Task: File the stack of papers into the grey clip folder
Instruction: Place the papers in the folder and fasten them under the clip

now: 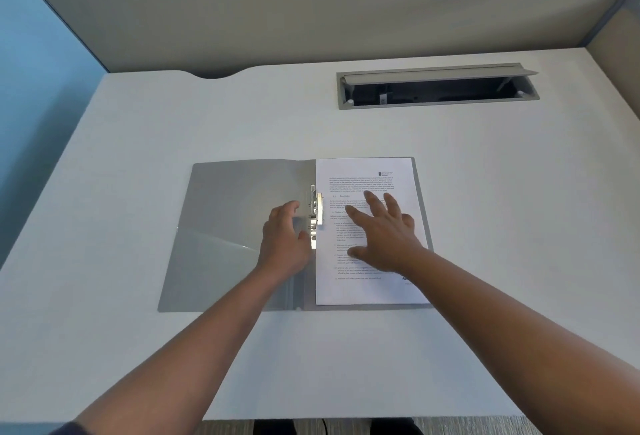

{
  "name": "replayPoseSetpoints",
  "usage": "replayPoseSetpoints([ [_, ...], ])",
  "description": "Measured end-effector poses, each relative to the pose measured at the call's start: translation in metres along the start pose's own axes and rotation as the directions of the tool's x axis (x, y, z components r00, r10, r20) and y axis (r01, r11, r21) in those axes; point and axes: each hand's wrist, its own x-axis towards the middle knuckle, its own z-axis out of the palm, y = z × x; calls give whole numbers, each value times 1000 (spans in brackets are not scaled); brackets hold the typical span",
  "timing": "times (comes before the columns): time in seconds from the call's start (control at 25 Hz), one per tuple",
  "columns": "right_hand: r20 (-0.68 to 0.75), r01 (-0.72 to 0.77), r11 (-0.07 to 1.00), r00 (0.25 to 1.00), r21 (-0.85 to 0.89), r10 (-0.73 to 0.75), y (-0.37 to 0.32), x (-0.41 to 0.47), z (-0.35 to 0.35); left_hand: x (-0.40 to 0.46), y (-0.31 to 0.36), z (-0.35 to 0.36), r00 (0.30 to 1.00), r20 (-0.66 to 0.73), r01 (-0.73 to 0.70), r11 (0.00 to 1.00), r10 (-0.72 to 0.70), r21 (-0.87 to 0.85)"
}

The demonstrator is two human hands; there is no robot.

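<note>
The grey clip folder [225, 227] lies open flat on the white desk. A stack of printed papers [367, 289] rests on its right half, its left edge along the spine. The metal clip [317, 204] stands at the spine with its lever raised. My left hand [285, 240] lies on the folder's left half beside the clip, fingers loosely curled, holding nothing. My right hand [381, 230] presses flat on the papers with fingers spread.
The white desk [138, 144] has an open cable tray slot [436, 88] at the back right. A beige partition panel [277, 12] stands behind the desk. The desk's front edge runs near the bottom of the view.
</note>
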Motion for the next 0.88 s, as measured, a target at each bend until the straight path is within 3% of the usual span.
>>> replayPoseSetpoints([
  [0.2,126,-16,999,992,-47,22,-7,16,-4,23,0,-12,994,112,-19,998,12,64],
  [0.44,126,-32,998,991,-47,38,-12,17,-4,48,6,-12,988,154,-22,999,18,24],
  [0.64,125,-28,998,992,-58,35,-13,15,-6,65,26,-13,980,195,119,923,-49,-365],
  [0.76,116,-15,998,993,-67,23,-12,14,-5,55,16,-22,995,91,-1,904,44,-428],
  [0.88,115,-14,997,993,-77,23,-11,15,-4,35,-8,-20,990,97,-65,947,100,-314],
])
